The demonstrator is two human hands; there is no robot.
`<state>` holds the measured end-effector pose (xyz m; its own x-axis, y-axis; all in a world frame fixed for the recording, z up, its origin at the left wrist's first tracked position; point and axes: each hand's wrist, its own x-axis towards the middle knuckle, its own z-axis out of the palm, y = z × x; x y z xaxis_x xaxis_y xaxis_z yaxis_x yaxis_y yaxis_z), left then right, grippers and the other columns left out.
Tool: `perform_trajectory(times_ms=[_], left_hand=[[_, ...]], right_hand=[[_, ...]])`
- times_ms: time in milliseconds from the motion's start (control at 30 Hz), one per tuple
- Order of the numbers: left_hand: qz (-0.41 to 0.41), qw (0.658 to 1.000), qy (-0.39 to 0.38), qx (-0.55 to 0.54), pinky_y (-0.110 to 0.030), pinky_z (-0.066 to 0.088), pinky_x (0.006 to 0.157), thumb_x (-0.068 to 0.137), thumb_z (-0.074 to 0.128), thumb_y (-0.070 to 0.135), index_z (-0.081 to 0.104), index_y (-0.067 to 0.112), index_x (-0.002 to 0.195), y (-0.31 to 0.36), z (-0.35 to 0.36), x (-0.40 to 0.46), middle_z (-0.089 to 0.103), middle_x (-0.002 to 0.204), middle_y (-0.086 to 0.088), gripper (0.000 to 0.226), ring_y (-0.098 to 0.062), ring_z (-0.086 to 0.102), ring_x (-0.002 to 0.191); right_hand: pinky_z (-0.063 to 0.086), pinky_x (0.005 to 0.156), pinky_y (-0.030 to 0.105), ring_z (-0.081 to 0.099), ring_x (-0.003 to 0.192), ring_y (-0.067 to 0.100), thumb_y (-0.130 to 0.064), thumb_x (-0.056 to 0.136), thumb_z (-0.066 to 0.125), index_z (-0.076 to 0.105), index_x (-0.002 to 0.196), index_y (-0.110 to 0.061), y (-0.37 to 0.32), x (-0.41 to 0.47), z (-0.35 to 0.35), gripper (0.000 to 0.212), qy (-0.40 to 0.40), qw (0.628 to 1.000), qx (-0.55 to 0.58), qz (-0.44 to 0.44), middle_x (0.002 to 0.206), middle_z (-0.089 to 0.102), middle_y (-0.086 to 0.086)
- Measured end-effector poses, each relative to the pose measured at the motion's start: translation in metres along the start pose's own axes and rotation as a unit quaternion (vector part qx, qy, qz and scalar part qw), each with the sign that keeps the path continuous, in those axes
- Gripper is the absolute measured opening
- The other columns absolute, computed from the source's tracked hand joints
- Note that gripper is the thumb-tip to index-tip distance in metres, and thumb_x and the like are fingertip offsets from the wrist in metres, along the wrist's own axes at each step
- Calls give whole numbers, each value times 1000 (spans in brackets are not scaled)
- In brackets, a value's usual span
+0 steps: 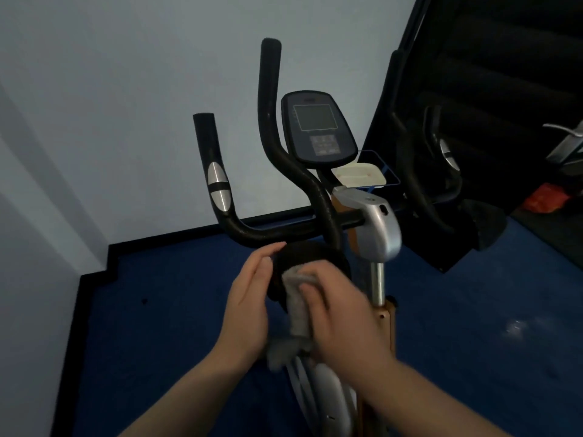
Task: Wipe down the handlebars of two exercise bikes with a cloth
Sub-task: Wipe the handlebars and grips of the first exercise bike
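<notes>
An exercise bike stands in front of me with black handlebars: a left grip with silver pulse pads and a taller curved bar. A dark console sits above the silver stem. My right hand is closed on a grey cloth just below the crossbar, in front of a round black part. My left hand is flat with fingers together, its palm against the cloth's left side, fingertips near the crossbar. The right handlebars are dark and hard to make out.
A pale wall with a black skirting board lies behind and to the left. Blue floor surrounds the bike. A dark panel stands at the right, with another machine's silver part and an orange object beyond it.
</notes>
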<state>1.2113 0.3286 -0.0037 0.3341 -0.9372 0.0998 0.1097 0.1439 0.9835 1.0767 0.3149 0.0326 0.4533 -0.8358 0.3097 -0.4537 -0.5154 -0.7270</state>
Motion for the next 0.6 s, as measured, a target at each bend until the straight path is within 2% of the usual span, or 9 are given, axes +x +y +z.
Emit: perform_trajectory(times_ms=[100,167,233,300,367,467,533,600], left_hand=[[-18,999,1,33,-11,48,69,99,46,21,67,20,101,10,5,14,71,92,8,22,-3,65,88],[-37,996,1,76,-15,48,70,97,48,26,66,22,95,13,10,24,69,88,8,19,-4,64,85],[-39,993,5,114,-16,45,67,98,46,28,63,22,90,12,15,28,66,84,7,20,-4,60,79],[-30,991,23,126,-22,42,67,100,42,26,61,16,88,8,17,26,63,82,0,25,-13,56,75],[-17,989,30,145,-24,43,66,101,40,26,61,16,87,6,15,24,64,82,-3,27,-17,57,76],[-3,986,14,165,-25,47,65,101,39,27,63,22,88,6,12,23,66,81,0,28,-12,60,74],[4,986,8,169,-22,46,62,102,38,26,62,23,88,5,11,22,66,80,1,28,-9,59,70],[8,984,8,176,-18,42,56,102,37,27,60,23,85,6,12,21,62,75,-1,29,-5,54,62]], right_hand=[[44,70,14,55,85,1,-28,94,46,54,95,-31,-1,24,-45,9,84,994,-58,-48,89,55,-18],[43,71,17,52,86,2,-29,94,48,57,97,-27,-3,48,-54,9,99,984,-124,-84,92,54,-17],[44,77,26,50,94,9,-32,95,48,58,102,-25,-5,70,-39,15,30,976,-205,-64,99,56,-9],[45,80,35,51,97,14,-37,98,40,57,109,-26,0,77,-12,23,-24,957,-287,-24,103,58,-5],[47,74,35,54,92,14,-40,99,35,55,108,-28,7,68,3,25,5,961,-278,12,96,59,-7],[48,67,33,54,87,13,-43,97,30,52,109,-29,19,48,3,29,63,976,-205,40,91,58,-7],[45,64,30,53,87,14,-41,97,27,50,111,-27,22,46,3,31,53,970,-234,33,92,57,-5],[48,63,33,56,84,18,-37,100,28,47,111,-23,18,61,5,26,20,955,-294,26,94,59,-2]])
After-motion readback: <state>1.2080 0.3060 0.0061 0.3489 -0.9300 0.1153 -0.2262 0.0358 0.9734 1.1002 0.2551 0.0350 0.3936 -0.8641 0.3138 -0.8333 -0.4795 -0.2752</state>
